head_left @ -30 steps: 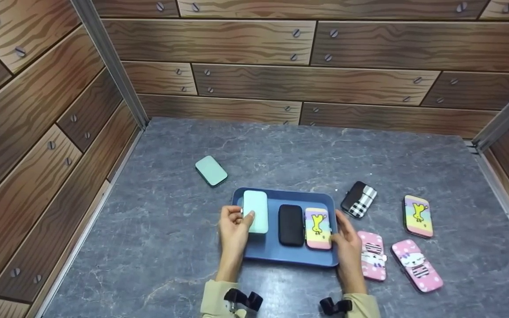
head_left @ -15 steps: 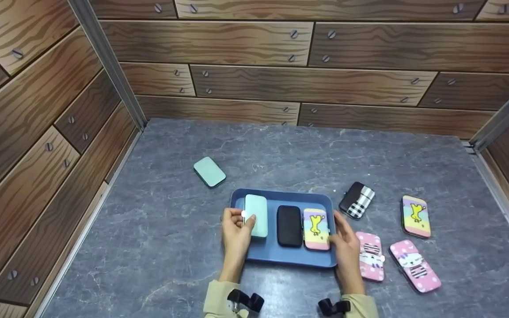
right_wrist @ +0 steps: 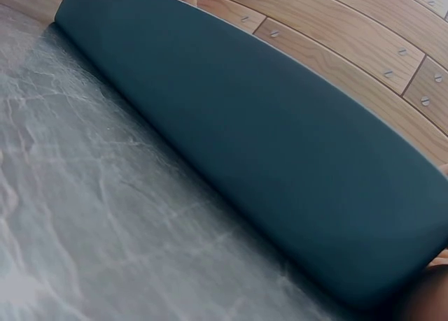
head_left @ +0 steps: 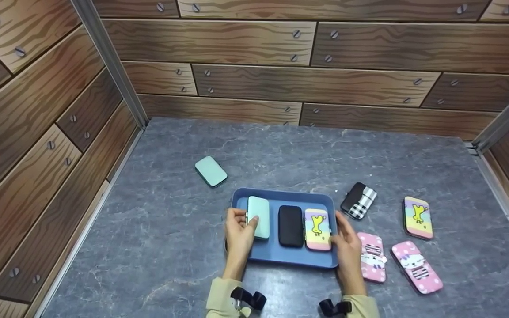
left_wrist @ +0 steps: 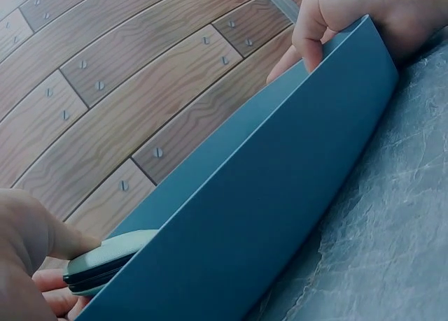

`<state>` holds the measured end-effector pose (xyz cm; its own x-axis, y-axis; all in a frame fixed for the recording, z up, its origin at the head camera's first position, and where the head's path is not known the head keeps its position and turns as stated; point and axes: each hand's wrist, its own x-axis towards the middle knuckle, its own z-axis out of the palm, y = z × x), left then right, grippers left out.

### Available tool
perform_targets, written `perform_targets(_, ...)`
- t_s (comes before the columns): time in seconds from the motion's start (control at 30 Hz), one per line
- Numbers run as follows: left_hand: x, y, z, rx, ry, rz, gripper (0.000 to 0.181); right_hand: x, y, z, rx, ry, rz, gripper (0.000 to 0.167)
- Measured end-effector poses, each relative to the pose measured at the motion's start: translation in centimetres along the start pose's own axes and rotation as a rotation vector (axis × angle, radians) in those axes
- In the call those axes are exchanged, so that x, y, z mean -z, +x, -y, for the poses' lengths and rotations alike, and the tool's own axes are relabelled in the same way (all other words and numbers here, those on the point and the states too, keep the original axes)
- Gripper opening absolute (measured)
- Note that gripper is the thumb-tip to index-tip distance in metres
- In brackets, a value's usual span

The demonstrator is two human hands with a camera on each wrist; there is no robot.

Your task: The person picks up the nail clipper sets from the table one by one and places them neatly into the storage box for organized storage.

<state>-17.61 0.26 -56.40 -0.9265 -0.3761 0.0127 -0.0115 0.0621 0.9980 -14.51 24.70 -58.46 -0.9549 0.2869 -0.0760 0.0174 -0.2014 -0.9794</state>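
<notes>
My left hand (head_left: 239, 234) pinches a mint-green hard case (head_left: 260, 217) by its left long side, thumb on top, in the left part of a blue tray (head_left: 276, 255). In the left wrist view the case (left_wrist: 115, 254) lies behind the tray's near wall; whether it touches the tray floor cannot be seen. A plain black case (head_left: 290, 226) and a pastel giraffe case (head_left: 317, 229) lie side by side inside the tray. My right hand (head_left: 348, 247) grips the tray's right rim, its thumb beside the giraffe case.
Another mint case (head_left: 210, 171) lies beyond the tray's left corner. Right of the tray are a black-and-white checked case (head_left: 359, 201), a second giraffe case (head_left: 418, 217) and two pink cat-face cases (head_left: 416, 266). Wood-print walls (head_left: 254, 44) enclose the grey tabletop (head_left: 170, 247).
My left hand has brought the mint case lower into the tray, slightly right and nearer to me. The right hand keeps its place on the rim, and the other cases stay put.
</notes>
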Motion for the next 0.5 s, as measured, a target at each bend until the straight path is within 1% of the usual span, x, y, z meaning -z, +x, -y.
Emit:
perform_targets(0.27, 0.01, -0.13, -0.05, 0.006, 0.041, 0.027, 0.028, 0.00, -0.10, 0.12, 0.004, -0.002, 0.000, 0.072)
perform_targets(0.3, 0.03, -0.15, -0.08, 0.016, 0.048, 0.034, 0.027, -0.02, -0.13, 0.13, 0.002, -0.002, -0.001, 0.072)
perform_targets(0.5, 0.20, -0.10, -0.07, 0.038, 0.124, 0.067, 0.027, -0.11, -0.11, 0.17, -0.007, -0.001, -0.001, 0.073)
